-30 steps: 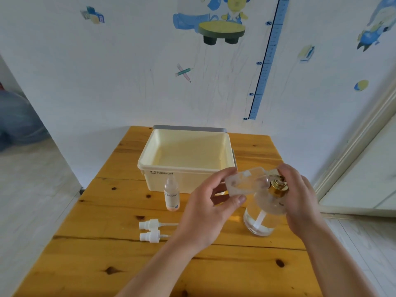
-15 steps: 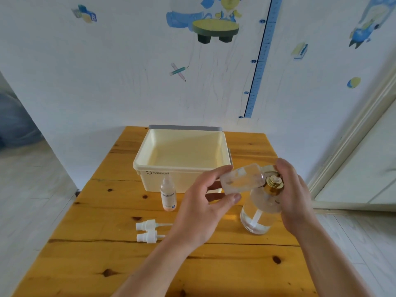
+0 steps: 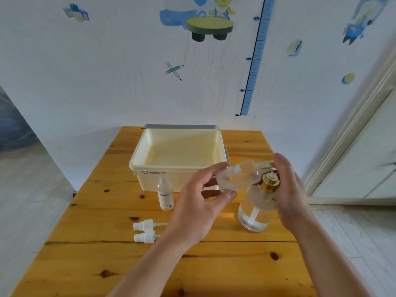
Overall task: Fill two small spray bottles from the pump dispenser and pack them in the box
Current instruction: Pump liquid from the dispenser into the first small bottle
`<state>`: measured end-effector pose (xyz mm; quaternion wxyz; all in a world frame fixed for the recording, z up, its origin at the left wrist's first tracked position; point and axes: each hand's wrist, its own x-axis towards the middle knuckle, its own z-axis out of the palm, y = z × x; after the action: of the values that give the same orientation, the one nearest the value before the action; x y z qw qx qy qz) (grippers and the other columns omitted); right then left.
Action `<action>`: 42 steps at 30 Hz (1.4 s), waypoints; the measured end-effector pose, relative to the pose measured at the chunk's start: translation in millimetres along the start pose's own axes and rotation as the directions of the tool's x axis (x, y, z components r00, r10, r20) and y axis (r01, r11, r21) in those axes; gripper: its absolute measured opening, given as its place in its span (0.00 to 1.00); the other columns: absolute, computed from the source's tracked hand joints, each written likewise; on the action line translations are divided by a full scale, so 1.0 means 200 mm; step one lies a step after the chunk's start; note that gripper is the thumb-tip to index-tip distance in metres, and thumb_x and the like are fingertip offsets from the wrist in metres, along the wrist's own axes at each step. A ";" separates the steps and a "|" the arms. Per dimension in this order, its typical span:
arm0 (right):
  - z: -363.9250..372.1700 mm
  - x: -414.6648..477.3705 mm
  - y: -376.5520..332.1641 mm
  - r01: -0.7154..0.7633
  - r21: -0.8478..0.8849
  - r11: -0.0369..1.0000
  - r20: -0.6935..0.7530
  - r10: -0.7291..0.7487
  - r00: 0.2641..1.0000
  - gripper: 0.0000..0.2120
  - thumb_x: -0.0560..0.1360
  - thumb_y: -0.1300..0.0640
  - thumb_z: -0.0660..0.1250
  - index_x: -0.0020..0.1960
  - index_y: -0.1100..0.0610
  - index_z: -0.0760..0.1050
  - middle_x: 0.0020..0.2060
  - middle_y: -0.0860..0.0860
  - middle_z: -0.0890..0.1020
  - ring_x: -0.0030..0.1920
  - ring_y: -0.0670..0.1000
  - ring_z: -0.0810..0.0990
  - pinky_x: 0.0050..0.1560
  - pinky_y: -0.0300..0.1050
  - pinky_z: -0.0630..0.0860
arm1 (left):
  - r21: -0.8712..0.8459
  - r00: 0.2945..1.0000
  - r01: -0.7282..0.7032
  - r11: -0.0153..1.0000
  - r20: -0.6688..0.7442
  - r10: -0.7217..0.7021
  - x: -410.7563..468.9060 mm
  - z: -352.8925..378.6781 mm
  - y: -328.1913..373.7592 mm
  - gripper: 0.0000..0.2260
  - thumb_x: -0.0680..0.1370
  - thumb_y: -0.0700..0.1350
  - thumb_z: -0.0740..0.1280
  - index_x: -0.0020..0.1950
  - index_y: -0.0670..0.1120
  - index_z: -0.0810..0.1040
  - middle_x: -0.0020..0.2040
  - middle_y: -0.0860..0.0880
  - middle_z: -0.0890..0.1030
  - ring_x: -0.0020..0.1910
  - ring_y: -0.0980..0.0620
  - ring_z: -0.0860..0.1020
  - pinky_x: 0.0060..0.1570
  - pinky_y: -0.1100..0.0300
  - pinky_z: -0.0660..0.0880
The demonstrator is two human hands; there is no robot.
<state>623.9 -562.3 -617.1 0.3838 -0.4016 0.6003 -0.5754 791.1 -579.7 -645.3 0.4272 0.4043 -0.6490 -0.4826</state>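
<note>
Still, little has changed in the last half second: my left hand [image 3: 199,213] keeps the bottle [image 3: 237,175] pinched, thumb under it and fingertips curled over its far end, in the same tilt as before, and my right hand [image 3: 293,196] stays wrapped round the shoulder of the dispenser [image 3: 255,213], one finger reaching up behind the gold pump [image 3: 270,183]. The view itself has drifted only slightly. The bottle is off the table [image 3: 107,264], lying nearly on its side in front of the box's right front corner. Its neck end is hard up against the pump, but I cannot tell whether it touches the spout. It is clear and a little cloudy, uncapped, with a small white mark on it; how much is inside I cannot make out. The dispenser stands upright on the table, a clear round jar with a shallow pool of clear liquid and a white tube down its middle. The second bottle [image 3: 165,196] stands uncapped just before the cream box [image 3: 177,180], and two white caps [image 3: 144,225] lie side by side nearer me, to its left.
</note>
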 end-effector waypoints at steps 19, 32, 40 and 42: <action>-0.01 0.03 0.03 0.045 -0.011 0.999 -0.030 -0.045 0.999 0.20 0.80 0.58 0.55 0.29 0.55 0.67 0.19 0.42 0.70 0.22 0.40 0.66 0.34 0.46 0.60 | 0.069 1.000 -0.019 0.997 -0.007 0.019 -0.01 0.00 0.01 0.22 0.74 0.44 0.73 0.65 0.61 0.74 0.58 0.61 0.79 0.57 0.64 0.77 0.54 0.69 0.76; -0.01 0.03 0.01 0.036 -0.023 0.999 -0.040 -0.036 0.999 0.21 0.81 0.59 0.55 0.28 0.56 0.65 0.18 0.42 0.69 0.21 0.40 0.66 0.33 0.45 0.59 | 0.091 1.000 -0.027 0.995 -0.012 0.028 0.00 0.00 -0.01 0.22 0.74 0.46 0.74 0.64 0.63 0.74 0.58 0.63 0.79 0.57 0.66 0.77 0.53 0.70 0.75; -0.01 0.02 0.02 -0.017 0.056 0.998 -0.014 0.018 1.000 0.30 0.81 0.52 0.55 0.22 0.51 0.79 0.20 0.42 0.78 0.23 0.38 0.75 0.36 0.44 0.67 | 0.090 0.999 -0.029 0.996 -0.019 0.030 0.00 0.01 -0.02 0.21 0.74 0.46 0.74 0.63 0.63 0.74 0.55 0.64 0.80 0.56 0.65 0.78 0.54 0.66 0.77; -0.02 0.04 0.03 0.012 0.025 1.000 -0.023 -0.012 1.000 0.25 0.81 0.57 0.55 0.25 0.55 0.71 0.18 0.42 0.72 0.20 0.39 0.69 0.33 0.44 0.62 | 0.093 0.999 -0.026 0.995 -0.018 0.027 0.00 0.01 -0.02 0.22 0.74 0.46 0.74 0.63 0.62 0.74 0.56 0.63 0.80 0.56 0.64 0.77 0.54 0.66 0.77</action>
<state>617.9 -567.5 -622.1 0.3785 -0.3939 0.5950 -0.5896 790.0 -579.5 -649.7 0.4204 0.4196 -0.6720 -0.4423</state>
